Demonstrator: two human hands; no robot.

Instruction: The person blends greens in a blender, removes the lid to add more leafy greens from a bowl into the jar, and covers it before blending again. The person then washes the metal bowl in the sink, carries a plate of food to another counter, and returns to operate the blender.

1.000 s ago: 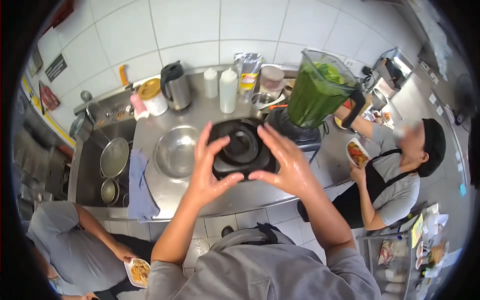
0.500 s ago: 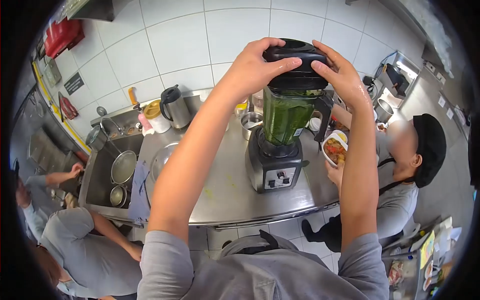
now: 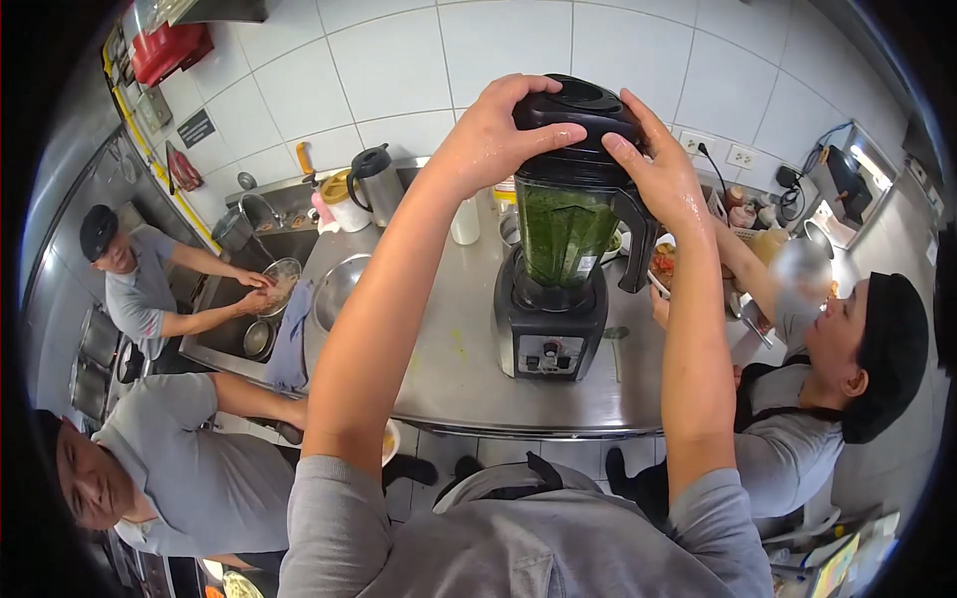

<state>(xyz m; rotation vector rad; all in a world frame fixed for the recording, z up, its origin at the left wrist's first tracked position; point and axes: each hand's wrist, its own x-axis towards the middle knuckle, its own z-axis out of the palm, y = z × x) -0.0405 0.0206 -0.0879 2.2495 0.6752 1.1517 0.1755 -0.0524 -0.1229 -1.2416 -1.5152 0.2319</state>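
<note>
Black lid [image 3: 590, 151] first, since both hands are on it: head view has it sitting on top of the blender jug [image 3: 560, 234], which is full of leafy green stuff. Left hand [image 3: 506, 132] cups one side in a wide hold, thumb across the near face, fingers up by the rim. Right hand [image 3: 662, 167] does the same opposite, thumb on the front and fingers spread along the side, just above the jug's black handle [image 3: 636, 244]. Both look wet.

Jug's upright on the motor base [image 3: 550, 334], on the steel counter [image 3: 454, 384]. Over to the left there's a metal bowl [image 3: 339, 294], with a blue cloth [image 3: 289, 337] by the sink [image 3: 211, 337]. One co-worker [image 3: 150, 284] has a strainer [image 3: 283, 283] there; another [image 3: 797, 444] is on the right, near a dish of food [image 3: 662, 263].
</note>
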